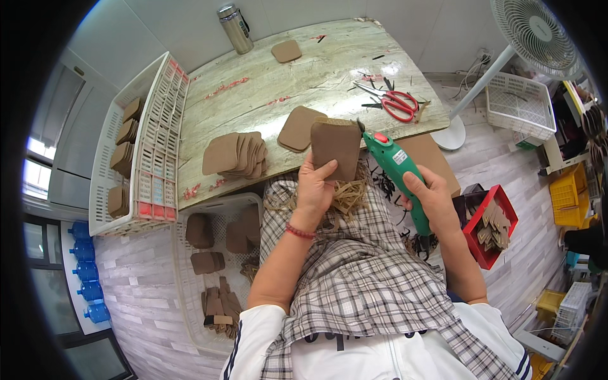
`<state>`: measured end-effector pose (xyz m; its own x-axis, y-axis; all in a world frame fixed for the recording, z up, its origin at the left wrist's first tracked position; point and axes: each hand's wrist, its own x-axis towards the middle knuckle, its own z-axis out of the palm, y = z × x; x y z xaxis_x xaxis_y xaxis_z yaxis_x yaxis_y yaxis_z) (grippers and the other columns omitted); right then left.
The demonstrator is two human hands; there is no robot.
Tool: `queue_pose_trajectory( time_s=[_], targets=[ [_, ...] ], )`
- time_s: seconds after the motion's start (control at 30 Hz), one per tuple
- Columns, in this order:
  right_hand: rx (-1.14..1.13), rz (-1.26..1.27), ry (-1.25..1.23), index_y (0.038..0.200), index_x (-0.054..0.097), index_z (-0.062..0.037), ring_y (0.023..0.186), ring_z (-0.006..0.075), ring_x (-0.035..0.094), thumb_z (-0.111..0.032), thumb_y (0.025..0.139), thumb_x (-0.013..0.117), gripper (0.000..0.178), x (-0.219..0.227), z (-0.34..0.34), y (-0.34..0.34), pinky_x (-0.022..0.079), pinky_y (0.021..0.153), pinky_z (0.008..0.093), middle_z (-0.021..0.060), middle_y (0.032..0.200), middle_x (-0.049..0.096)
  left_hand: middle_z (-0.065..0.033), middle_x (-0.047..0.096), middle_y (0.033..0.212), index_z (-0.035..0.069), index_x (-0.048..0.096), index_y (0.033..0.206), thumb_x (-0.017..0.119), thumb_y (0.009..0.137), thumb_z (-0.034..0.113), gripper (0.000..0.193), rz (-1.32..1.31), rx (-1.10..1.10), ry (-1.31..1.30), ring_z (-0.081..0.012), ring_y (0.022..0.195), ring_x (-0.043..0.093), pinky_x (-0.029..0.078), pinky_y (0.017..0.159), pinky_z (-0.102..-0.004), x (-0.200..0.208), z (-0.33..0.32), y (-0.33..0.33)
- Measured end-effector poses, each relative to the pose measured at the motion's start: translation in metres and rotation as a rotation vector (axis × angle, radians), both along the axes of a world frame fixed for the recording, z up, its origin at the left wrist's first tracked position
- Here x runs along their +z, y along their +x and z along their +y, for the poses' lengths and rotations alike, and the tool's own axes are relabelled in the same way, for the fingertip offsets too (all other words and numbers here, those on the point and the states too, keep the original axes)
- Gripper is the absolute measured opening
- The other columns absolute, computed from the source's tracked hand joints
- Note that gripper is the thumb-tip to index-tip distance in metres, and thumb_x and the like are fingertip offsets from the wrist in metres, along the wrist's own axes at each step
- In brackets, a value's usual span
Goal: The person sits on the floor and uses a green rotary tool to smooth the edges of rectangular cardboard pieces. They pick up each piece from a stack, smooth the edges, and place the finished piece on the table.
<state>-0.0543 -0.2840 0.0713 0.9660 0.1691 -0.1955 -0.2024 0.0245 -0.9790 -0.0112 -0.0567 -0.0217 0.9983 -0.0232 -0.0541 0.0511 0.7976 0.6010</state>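
Observation:
My left hand (315, 191) pinches a brown, leather-like panel (335, 152) with rounded corners between thumb and fingers, upright above my lap. Wrapped around the handle of green electric scissors (398, 166) with a red button is my right hand (435, 197). The tool's tip touches or nearly touches the panel's upper right edge; I cannot tell which. Just behind the held panel, another brown panel (294, 130) lies at the table's near edge. Left of that sits a fanned stack of brown panels (234, 154). Thin tan offcut strips (349, 197) are heaped on my checked apron (354, 253).
Red-handled scissors (398, 104) lie on the table (253, 88), near dark scraps. A flask (235, 29) and a single panel (286, 51) are farther back. White crates (166, 136) stand left, one holding panels. At right are a red box (482, 253) of pieces and a fan (535, 31).

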Motion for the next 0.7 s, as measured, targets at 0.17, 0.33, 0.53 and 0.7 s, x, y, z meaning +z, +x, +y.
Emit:
queue_pose_trajectory(
  time_s=[0.17,0.33,0.53,0.7],
  targets=[
    [0.078,0.023,-0.052,0.104,0.062,0.0028,0.06,0.0069,0.052,-0.025,0.091,0.066,0.031,0.006,-0.012,-0.006,0.043,0.052,0.0221,0.001,0.071,0.057,-0.0092,0.066,0.113,0.001,0.056,0.121,0.056,0.084,-0.012,0.039,-0.038,-0.048,0.21,-0.0174,0.099,0.065,0.055,0.085,-0.0308,0.007,0.032,0.001],
    [0.125,-0.014,-0.181,0.108,0.063,0.0021,0.062,0.0053,0.053,-0.026,0.088,0.069,0.035,-0.004,-0.018,-0.01,0.044,0.053,0.0214,0.0,0.073,0.058,-0.0061,0.067,0.108,-0.001,0.06,0.118,0.055,0.081,-0.014,0.04,-0.042,-0.117,0.452,-0.012,0.095,0.063,0.051,0.084,-0.0265,0.016,0.052,-0.001],
    [0.111,-0.024,-0.247,0.11,0.063,0.0009,0.061,0.004,0.053,-0.027,0.088,0.07,0.036,-0.01,-0.008,-0.015,0.045,0.053,0.0202,-0.0004,0.074,0.058,-0.0047,0.066,0.106,-0.001,0.06,0.118,0.058,0.078,-0.012,0.041,0.057,-0.214,0.531,-0.0114,0.092,0.062,0.05,0.083,-0.0258,0.007,0.05,-0.013],
    [0.097,0.017,-0.173,0.108,0.064,0.0015,0.06,0.0049,0.052,-0.028,0.088,0.068,0.036,-0.011,0.003,-0.012,0.044,0.053,0.0216,0.0005,0.072,0.057,-0.0041,0.066,0.106,0.001,0.06,0.118,0.059,0.079,-0.012,0.041,0.085,-0.311,0.555,-0.0114,0.09,0.063,0.053,0.078,-0.026,0.001,0.048,-0.023]
  ],
)
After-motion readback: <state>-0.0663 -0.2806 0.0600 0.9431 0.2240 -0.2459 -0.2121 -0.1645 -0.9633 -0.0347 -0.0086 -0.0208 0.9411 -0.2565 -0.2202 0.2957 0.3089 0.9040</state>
